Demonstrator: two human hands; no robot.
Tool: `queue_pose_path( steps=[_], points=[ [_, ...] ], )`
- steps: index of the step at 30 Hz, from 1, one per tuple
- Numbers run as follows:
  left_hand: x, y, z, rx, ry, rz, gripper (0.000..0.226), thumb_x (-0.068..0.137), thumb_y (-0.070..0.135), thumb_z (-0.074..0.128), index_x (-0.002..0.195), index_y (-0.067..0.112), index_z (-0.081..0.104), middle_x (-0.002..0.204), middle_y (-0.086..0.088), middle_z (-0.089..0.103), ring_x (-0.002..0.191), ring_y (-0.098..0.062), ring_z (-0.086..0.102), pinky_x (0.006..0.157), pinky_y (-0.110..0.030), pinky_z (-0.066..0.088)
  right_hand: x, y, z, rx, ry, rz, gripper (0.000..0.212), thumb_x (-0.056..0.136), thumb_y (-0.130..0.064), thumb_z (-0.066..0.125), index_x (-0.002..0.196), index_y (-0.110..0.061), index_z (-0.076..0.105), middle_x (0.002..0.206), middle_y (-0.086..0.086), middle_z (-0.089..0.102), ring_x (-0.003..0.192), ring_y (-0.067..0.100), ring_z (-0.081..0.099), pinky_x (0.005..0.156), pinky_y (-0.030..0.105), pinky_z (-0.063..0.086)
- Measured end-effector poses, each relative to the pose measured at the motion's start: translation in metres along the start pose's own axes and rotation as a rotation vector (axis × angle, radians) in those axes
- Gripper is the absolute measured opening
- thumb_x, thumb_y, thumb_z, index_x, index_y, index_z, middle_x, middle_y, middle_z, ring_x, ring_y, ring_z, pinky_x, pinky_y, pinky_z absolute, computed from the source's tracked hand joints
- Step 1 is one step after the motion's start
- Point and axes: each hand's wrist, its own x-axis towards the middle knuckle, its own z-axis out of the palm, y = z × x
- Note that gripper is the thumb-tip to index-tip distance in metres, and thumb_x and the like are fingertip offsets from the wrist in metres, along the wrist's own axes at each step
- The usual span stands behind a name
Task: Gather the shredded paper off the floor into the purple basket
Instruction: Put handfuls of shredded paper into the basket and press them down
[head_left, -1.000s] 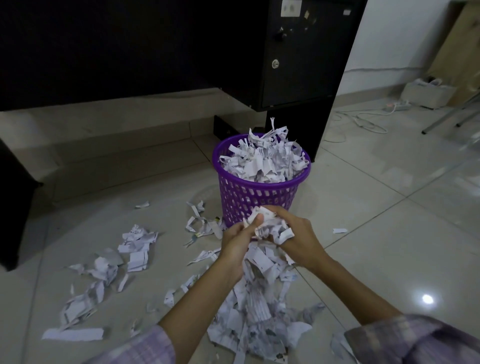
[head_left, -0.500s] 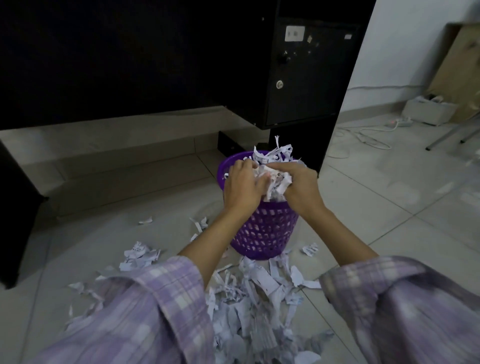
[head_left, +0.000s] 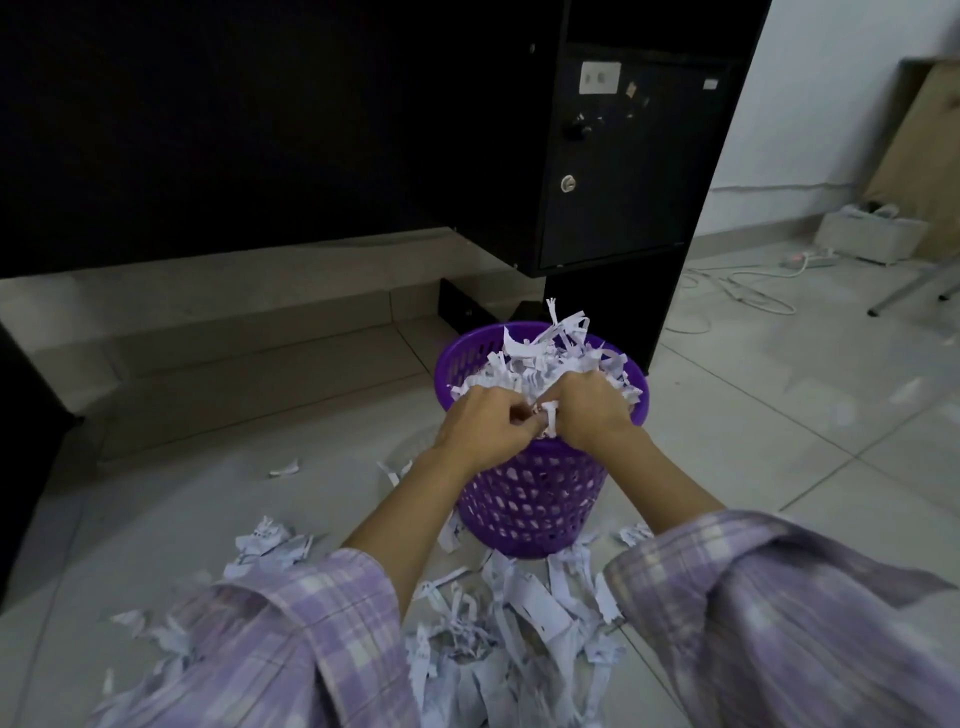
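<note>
The purple basket (head_left: 530, 509) stands on the tiled floor, heaped above its rim with white shredded paper (head_left: 545, 358). My left hand (head_left: 483, 423) and my right hand (head_left: 589, 413) meet over the basket's near rim, fingers curled round a small wad of shreds between them. A large pile of shredded paper (head_left: 519, 634) lies on the floor just in front of the basket, between my arms. More shreds (head_left: 270, 545) are scattered to the left.
A black cabinet (head_left: 618, 156) stands right behind the basket. A dark object borders the far left. White cables (head_left: 743, 291) and a power strip lie at the back right, near a white box (head_left: 867, 236) and metal legs (head_left: 914, 291).
Both hands lifted a wad of shreds from the floor pile up to the basket, and now sit lower against the heap at its near rim.
</note>
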Motion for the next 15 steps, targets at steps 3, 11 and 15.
queue_pose_path(
  steps=[3,11,15],
  points=[
    [0.004,0.002,0.0,0.091,-0.096,-0.019,0.038,0.09,0.051,0.052,0.082,0.019,0.071,0.07,0.002,0.064,0.07,-0.016,0.058,0.067,-0.032,0.049,0.012,0.005,0.006,-0.022,-0.093,-0.011,0.033,0.088,-0.011,0.061,0.118,-0.024,0.069,0.116,0.008,0.065,0.102,0.026,0.06,0.072,0.03,0.048],
    [0.015,0.008,0.001,0.11,-0.254,-0.165,0.04,0.092,0.039,0.05,0.06,0.015,0.055,0.06,-0.004,0.05,0.068,-0.025,0.053,0.066,-0.032,0.041,0.01,0.026,-0.018,0.193,-0.401,-0.078,0.048,0.086,0.0,0.054,0.126,-0.025,0.064,0.132,0.0,0.059,0.116,0.016,0.053,0.092,0.022,0.04],
    [0.018,0.01,0.004,0.147,-0.311,-0.183,0.035,0.093,0.035,0.043,0.09,0.006,0.064,0.101,-0.019,0.064,0.097,-0.035,0.06,0.077,-0.039,0.045,0.0,0.021,-0.033,0.34,-0.496,-0.024,0.039,0.086,-0.009,0.05,0.122,-0.013,0.065,0.13,0.003,0.061,0.119,0.022,0.054,0.105,0.032,0.04]
  ],
)
